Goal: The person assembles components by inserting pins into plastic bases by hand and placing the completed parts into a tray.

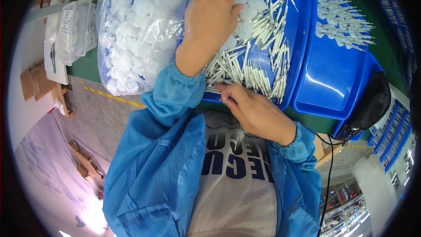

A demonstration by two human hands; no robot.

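Note:
My left hand (213,19) reaches over the blue tray (300,30), palm down. Its thumb and index finger are apart, close to a few translucent white discs (249,13); the other fingers are partly hidden. At the tray's near edge my right hand (262,113) is closed, thumb and index finger pinched together beside the ends of some white rods (223,68). Whatever lies in that pinch is too small to make out. Many more slim white rods with metal tips lie in loose piles across the tray.
A clear plastic bag of white discs (136,30) lies to the left, touching my left sleeve. At the right, a second blue tray (326,83) holds rows of discs fitted with rods (342,19). Beyond it sits a black mesh pouch (372,105). Clear plastic boxes (72,33) stand far left.

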